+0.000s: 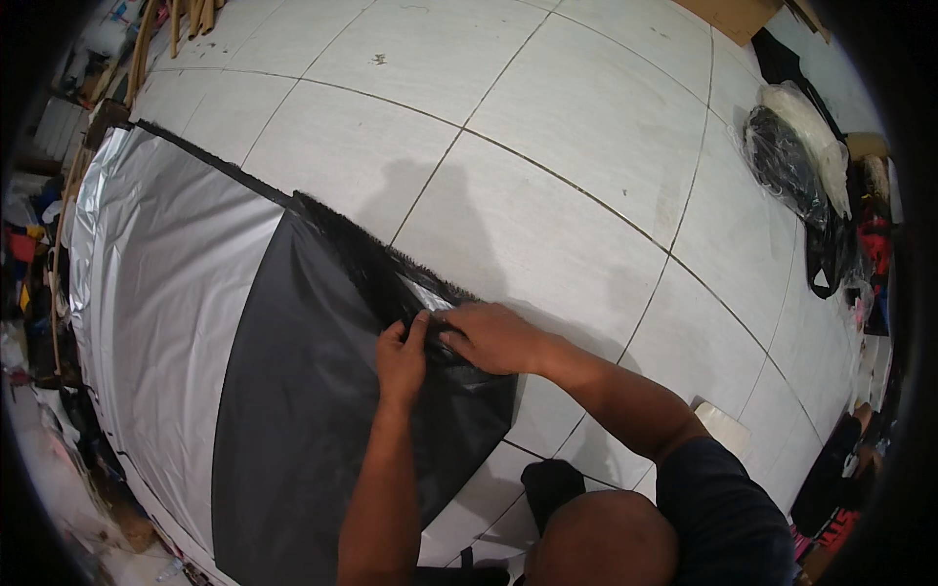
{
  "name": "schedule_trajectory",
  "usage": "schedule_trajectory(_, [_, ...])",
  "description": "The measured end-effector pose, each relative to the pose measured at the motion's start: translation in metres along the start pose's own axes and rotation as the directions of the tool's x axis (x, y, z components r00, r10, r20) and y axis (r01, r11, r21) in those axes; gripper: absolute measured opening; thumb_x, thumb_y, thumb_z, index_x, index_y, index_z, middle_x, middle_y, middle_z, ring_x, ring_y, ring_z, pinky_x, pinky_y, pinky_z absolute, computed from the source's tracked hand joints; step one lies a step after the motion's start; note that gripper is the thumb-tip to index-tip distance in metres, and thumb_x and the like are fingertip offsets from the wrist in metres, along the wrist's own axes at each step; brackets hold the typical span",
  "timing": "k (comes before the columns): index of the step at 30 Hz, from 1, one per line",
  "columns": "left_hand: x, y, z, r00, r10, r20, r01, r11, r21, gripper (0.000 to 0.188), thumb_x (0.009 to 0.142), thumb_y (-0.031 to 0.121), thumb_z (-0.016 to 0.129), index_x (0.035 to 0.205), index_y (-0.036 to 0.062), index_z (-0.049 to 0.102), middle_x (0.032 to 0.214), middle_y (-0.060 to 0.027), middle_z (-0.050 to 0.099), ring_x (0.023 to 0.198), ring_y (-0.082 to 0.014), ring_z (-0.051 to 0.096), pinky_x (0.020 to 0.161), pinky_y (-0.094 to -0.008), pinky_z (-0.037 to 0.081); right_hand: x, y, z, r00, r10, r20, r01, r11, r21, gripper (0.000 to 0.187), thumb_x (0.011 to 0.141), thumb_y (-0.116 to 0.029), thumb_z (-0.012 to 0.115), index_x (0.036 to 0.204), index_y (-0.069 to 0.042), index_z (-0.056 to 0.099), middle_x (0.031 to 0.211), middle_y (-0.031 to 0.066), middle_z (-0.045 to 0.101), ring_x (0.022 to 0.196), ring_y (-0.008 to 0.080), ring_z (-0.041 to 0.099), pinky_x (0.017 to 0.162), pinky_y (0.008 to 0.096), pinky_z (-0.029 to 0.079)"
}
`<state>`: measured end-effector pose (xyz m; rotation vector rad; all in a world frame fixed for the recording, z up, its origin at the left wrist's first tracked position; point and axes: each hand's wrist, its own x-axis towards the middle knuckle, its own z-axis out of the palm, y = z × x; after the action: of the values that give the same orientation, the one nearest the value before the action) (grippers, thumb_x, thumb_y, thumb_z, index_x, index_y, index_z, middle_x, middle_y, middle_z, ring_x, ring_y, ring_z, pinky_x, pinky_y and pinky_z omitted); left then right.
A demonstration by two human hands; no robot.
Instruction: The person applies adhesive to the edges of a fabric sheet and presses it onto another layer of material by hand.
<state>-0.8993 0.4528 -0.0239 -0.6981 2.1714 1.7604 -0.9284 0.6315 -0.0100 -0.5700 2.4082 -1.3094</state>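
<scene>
Sheet (293, 449): on the floor (606, 127), spread from the middle of the view out between 7 and 10 o'clock, with one end under both hands
Silver side (166, 254): at 9 o'clock, glossy and rippled with fine creases; seems thin and light, probably slick enough to skate over tile
Grey side (283, 342): at 8 o'clock, smoother and duller; looks soft and limp, so it should fold readily but hold no shape without support
Black edge (337, 225): runs from the hands toward 10 o'clock, frayed along its outer line; likely the grippiest place, though loose threads might pull out under a hard tug
Silver strip (422, 293): a small glint between fringe and fingers, near 12 o'clock from the left hand
Left hand (399, 363): just off centre toward 7 o'clock, thumb and fingers narrow, pinching the dark material
Right hand (496, 337): at 3 o'clock from the other, close beside it, fingers curled and narrow on the same edge; some tips are hidden
Best hold: two close pinches on the black edge look right, flat pads rather than nails, since a thin film could crease or tear
</scene>
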Motion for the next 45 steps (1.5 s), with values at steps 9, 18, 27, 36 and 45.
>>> schedule_trajectory(9, [0.001, -0.007, -0.002, 0.999, 0.053, -0.009, -0.053, 0.999, -0.004, 0.029, 0.095, 0.023, 0.065, 0.078, 0.0001, 0.065, 0.066, 0.0041, 0.055, 0.063, -0.0056, 0.045, 0.058, -0.0271, 0.038, 0.011, 0.014, -0.013, 0.932, 0.31, 0.189, -0.341, 0.926, 0.164, 0.039, 0.082, -0.037, 0.077, 0.08, 0.0, 0.065, 0.07, 0.0126, 0.063, 0.067, 0.0238, 0.058, 0.061, 0.0388, 0.045])
schedule_trajectory(18, [-0.002, -0.002, 0.002, 0.998, 0.047, -0.033, -0.048, 0.999, -0.023, 0.03, 0.095, 0.022, 0.065, 0.076, -0.0014, 0.065, 0.066, 0.0039, 0.056, 0.063, -0.0054, 0.046, 0.058, -0.0264, 0.038, 0.001, 0.021, -0.006, 0.951, 0.142, -0.275, -0.182, 0.975, -0.124, 0.02, 0.088, -0.022, 0.071, 0.09, -0.003, 0.066, 0.086, 0.0115, 0.064, 0.078, 0.0253, 0.063, 0.07, 0.0371, 0.049])
schedule_trajectory(27, [-0.002, 0.0, 0.0, 0.995, 0.086, -0.042, -0.083, 0.994, 0.069, 0.034, 0.095, 0.024, 0.067, 0.071, -0.0007, 0.062, 0.061, 0.0043, 0.051, 0.061, -0.0053, 0.042, 0.055, -0.0266, 0.035, 0.002, 0.016, 0.001, 0.98, 0.164, 0.117, -0.178, 0.977, 0.119, 0.036, 0.086, -0.035, 0.071, 0.084, -0.001, 0.064, 0.081, 0.0178, 0.066, 0.081, 0.0351, 0.065, 0.071, 0.0437, 0.049])
schedule_trajectory(36, [0.001, -0.011, 0.0, 0.998, 0.052, -0.031, -0.052, 0.998, -0.024, 0.031, 0.095, 0.022, 0.066, 0.073, -0.0003, 0.064, 0.066, 0.0049, 0.057, 0.065, -0.0047, 0.046, 0.059, -0.0254, 0.038, 0.006, 0.018, -0.023, 0.869, 0.476, 0.132, -0.491, 0.864, 0.112, 0.037, 0.083, -0.038, 0.075, 0.086, -0.002, 0.065, 0.086, 0.0148, 0.065, 0.08, 0.033, 0.063, 0.069, 0.0421, 0.049])
schedule_trajectory(45, [0.003, -0.014, 0.001, 0.988, 0.14, -0.072, -0.134, 0.988, 0.075, 0.036, 0.094, 0.024, 0.067, 0.071, -0.0023, 0.06, 0.062, -0.0004, 0.054, 0.063, -0.0086, 0.044, 0.058, -0.0301, 0.038, -0.001, 0.013, 0.005, 0.998, 0.036, 0.044, -0.036, 0.999, 0.014, 0.027, 0.089, -0.03, 0.069, 0.095, -0.003, 0.068, 0.087, 0.0132, 0.067, 0.079, 0.03, 0.065, 0.075, 0.0398, 0.05])
